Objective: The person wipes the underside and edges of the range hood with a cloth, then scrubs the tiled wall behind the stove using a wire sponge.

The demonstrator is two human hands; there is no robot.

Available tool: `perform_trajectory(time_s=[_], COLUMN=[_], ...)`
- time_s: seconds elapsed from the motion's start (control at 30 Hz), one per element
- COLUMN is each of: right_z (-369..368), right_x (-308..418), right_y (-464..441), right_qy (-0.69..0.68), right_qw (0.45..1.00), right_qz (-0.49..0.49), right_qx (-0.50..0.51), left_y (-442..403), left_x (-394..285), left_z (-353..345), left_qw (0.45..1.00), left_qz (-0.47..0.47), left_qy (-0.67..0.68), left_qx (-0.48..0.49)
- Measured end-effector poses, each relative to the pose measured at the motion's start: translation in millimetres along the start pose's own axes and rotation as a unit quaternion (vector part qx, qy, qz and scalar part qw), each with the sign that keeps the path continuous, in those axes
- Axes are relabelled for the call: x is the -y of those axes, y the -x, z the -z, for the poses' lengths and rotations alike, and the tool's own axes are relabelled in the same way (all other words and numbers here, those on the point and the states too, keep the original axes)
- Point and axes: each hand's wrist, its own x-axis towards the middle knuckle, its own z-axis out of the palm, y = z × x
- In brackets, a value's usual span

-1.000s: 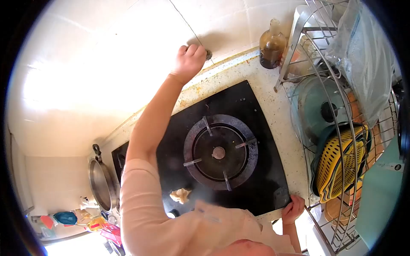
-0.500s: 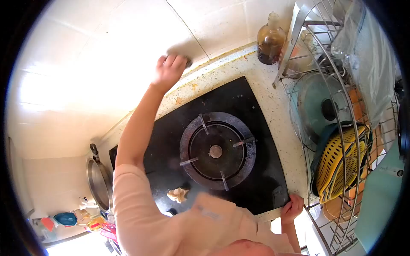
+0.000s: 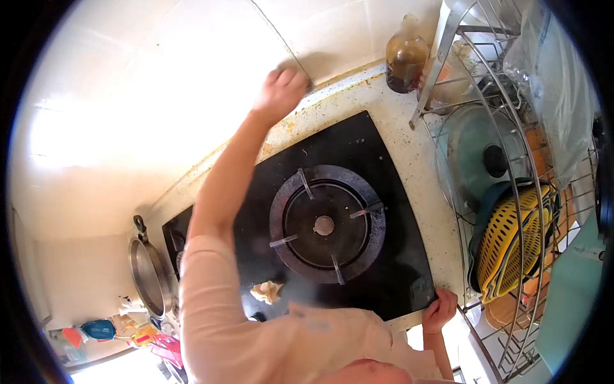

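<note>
My left hand [image 3: 283, 91] is closed on a small dark scrubber [image 3: 309, 85], pressed to the pale tiled wall [image 3: 217, 57] just above its joint with the speckled counter [image 3: 409, 153]. Most of the scrubber is hidden behind the fingers. Below that arm lies a black glass stove [image 3: 390, 256] with a round burner [image 3: 324, 225]. A crumpled beige cloth or paper [image 3: 267, 292] rests on the glass near my body. My right hand [image 3: 440, 310] has its fingers curled over the counter's front edge, beside the stove's right corner.
A brown glass bottle [image 3: 407, 61] stands against the wall at the back right. Along the right side, a wire rack [image 3: 470, 77] holds a glass lid [image 3: 476, 153], yellow baskets [image 3: 511, 243] and a plastic bag. At the left is a metal pan [image 3: 150, 278].
My left hand moved left along the wall with the scrubber, then back right to near its earlier place. My right hand has stayed at the counter edge.
</note>
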Motion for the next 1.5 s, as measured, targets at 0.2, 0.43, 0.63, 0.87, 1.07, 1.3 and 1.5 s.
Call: perform_trajectory(time_s=[0.2, 0.43, 0.63, 0.87, 1.07, 1.3, 1.5], right_z=[-2, 1, 1, -2, 1, 1, -1], right_x=[-4, -4, 1, 2, -1, -3, 2], right_y=[2, -2, -1, -6, -2, 0, -3], right_qy=[0.005, 0.004, 0.002, 0.005, 0.005, -0.005, 0.018], right_qw=[1.0, 0.999, 1.0, 1.0, 1.0, 1.0, 1.0], right_qz=[0.01, 0.037, 0.01, 0.022, 0.019, 0.013, 0.012], right_qx=[-0.01, -0.004, 0.016, 0.001, 0.011, -0.002, -0.001], left_y=[39, -8, 20, -9, -43, 17, -27], left_x=[-3, -25, -7, 27, 44, -5, 52], left_z=[-12, -25, -14, 3, 35, -18, 29], left_qw=[0.998, 1.0, 0.999, 0.988, 0.966, 0.999, 0.963], left_qz=[-0.011, 0.009, -0.014, 0.063, 0.097, 0.028, 0.1], left_qy=[0.016, 0.021, 0.011, -0.031, -0.058, -0.044, -0.069], left_qx=[-0.063, -0.003, 0.03, -0.138, -0.231, 0.015, -0.241])
